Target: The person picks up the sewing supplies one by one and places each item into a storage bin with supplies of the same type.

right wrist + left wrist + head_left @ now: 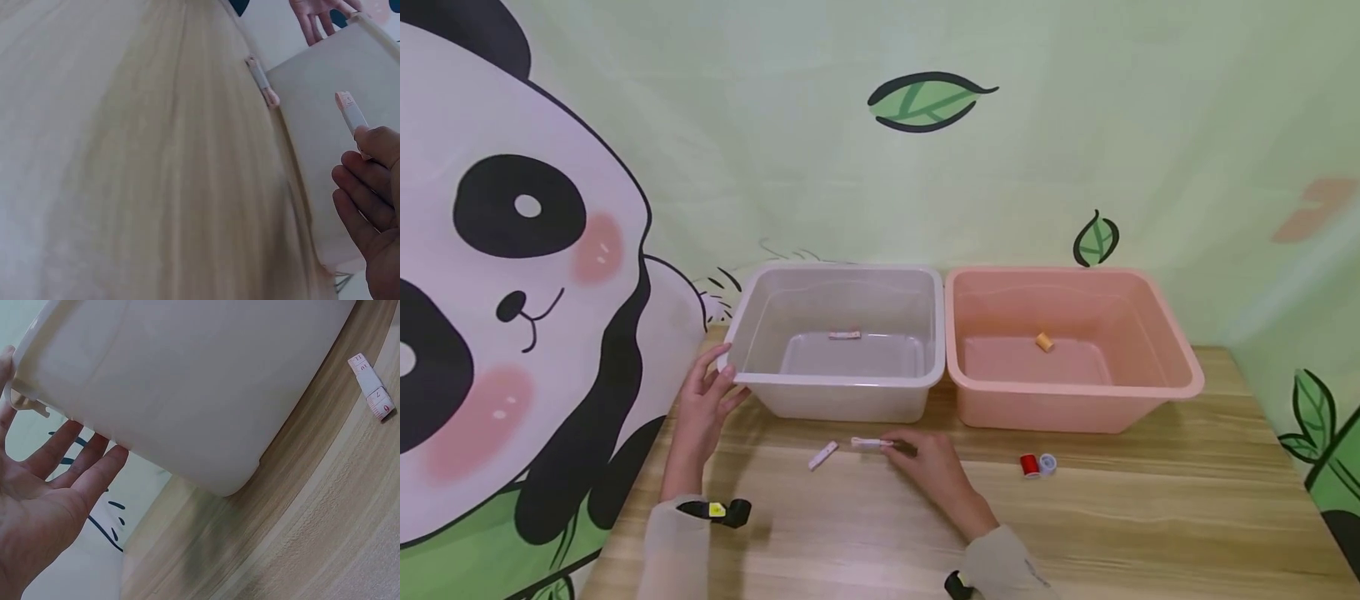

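Observation:
My left hand (702, 404) holds the left front corner of the grey-white bin (842, 381), with fingertips against the wall beneath its rim in the left wrist view. Between the thumb and fingers of my right hand (934, 468) is a folded measuring tape (352, 115), pinched near one end and raised in front of the bin. Another folded measuring tape (823, 456) lies on the table to its left, showing red and black marks in the left wrist view. Inside the grey-white bin rests one more folded tape (845, 335).
A pink bin (1075, 390) stands close to the right of the grey-white one, with an orange-yellow thread spool (1044, 342) inside. A red spool (1029, 466) and a pale blue spool (1048, 464) sit on the wooden table (1150, 517). Behind hangs a panda-printed cloth (775, 167).

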`<act>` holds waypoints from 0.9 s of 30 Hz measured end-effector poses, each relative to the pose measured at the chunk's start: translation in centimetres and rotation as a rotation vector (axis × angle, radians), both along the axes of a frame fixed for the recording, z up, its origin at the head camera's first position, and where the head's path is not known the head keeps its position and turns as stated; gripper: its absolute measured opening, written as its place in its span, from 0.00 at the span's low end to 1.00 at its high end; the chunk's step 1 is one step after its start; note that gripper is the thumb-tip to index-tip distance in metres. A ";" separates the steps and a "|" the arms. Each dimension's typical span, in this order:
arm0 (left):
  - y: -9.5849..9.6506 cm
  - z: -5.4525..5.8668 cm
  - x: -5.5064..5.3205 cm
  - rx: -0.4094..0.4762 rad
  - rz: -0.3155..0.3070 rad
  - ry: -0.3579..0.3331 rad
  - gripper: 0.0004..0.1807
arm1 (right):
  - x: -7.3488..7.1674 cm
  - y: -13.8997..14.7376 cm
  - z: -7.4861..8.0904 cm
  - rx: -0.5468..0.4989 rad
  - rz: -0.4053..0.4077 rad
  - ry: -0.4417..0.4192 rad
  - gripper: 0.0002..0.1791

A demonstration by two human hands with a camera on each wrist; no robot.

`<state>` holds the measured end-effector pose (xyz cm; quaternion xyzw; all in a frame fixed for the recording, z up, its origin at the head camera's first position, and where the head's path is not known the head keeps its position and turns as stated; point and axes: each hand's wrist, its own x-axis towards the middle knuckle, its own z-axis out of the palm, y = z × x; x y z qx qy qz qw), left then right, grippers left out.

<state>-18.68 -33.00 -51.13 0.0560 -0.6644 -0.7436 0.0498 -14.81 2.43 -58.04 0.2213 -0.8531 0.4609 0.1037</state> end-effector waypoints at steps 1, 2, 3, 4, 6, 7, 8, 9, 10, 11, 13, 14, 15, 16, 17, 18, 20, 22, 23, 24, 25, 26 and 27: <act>0.0 0.0 0.0 -0.001 0.000 -0.003 0.27 | 0.0 0.1 0.1 -0.004 -0.002 0.004 0.07; 0.0 0.0 0.0 0.000 0.001 -0.004 0.27 | 0.0 0.3 0.3 -0.008 -0.005 0.005 0.07; 0.1 0.0 0.0 0.001 -0.001 -0.003 0.27 | 0.0 0.4 0.5 -0.014 -0.005 0.003 0.07; 0.0 0.0 0.0 0.004 -0.003 0.000 0.27 | 0.0 0.5 0.6 -0.019 -0.004 0.003 0.08; 0.0 0.0 0.0 0.010 -0.005 0.006 0.27 | 0.0 0.7 0.8 -0.029 -0.001 -0.003 0.09; 0.0 0.0 0.0 0.014 -0.007 0.009 0.27 | -0.1 0.8 0.8 -0.034 0.000 0.001 0.09; 0.0 0.0 0.0 0.018 -0.009 0.013 0.27 | -0.1 0.8 0.9 -0.039 -0.001 0.002 0.09; 0.0 0.0 0.0 0.019 -0.012 0.014 0.27 | -0.1 0.9 1.0 -0.044 -0.003 0.003 0.09; 0.0 0.0 0.0 0.024 -0.015 0.019 0.27 | -0.1 1.0 1.1 -0.049 -0.006 0.004 0.09; 0.0 0.0 0.0 0.027 -0.019 0.023 0.27 | -0.1 1.1 1.3 -0.055 -0.009 0.000 0.08; 0.0 0.0 -0.1 0.027 -0.025 0.031 0.27 | -0.2 1.2 1.5 -0.065 -0.010 -0.011 0.08; 0.0 0.0 -0.1 0.027 -0.026 0.034 0.27 | -0.2 1.2 1.7 -0.069 -0.009 -0.022 0.07; 0.0 -0.1 -0.1 0.026 -0.027 0.035 0.27 | -0.2 1.3 1.8 -0.070 -0.005 -0.028 0.07; 0.0 -0.1 -0.1 0.031 -0.026 0.038 0.27 | -0.1 1.4 1.8 -0.070 0.000 -0.036 0.07; -0.1 -0.2 -0.1 0.031 -0.023 0.038 0.26 | -0.1 1.4 1.9 -0.069 0.005 -0.041 0.07; 0.0 -0.2 -0.1 0.036 -0.021 0.038 0.26 | -0.1 1.5 1.9 -0.065 0.009 -0.040 0.07; -0.1 -0.3 0.0 0.036 -0.017 0.034 0.26 | 0.0 1.6 2.0 -0.065 0.015 -0.031 0.06; 0.0 -0.3 0.1 0.034 -0.016 0.034 0.26 | 0.1 1.6 2.1 -0.069 0.020 -0.016 0.06; 0.0 -0.4 0.1 0.030 -0.018 0.035 0.26 | 0.1 1.6 2.2 -0.073 0.023 -0.007 0.06; -0.1 -0.4 0.1 0.026 -0.019 0.035 0.27 | 0.1 1.6 2.4 -0.079 0.026 0.003 0.06; -0.1 -0.4 0.1 0.018 -0.019 0.034 0.27 | 0.1 1.6 2.5 -0.088 0.031 0.012 0.06; -0.1 -0.4 0.1 0.015 -0.021 0.034 0.27 | 0.0 1.6 2.6 -0.093 0.036 0.021 0.06; -0.1 -0.4 0.1 0.013 -0.021 0.035 0.27 | 0.0 1.6 2.8 -0.099 0.041 0.035 0.07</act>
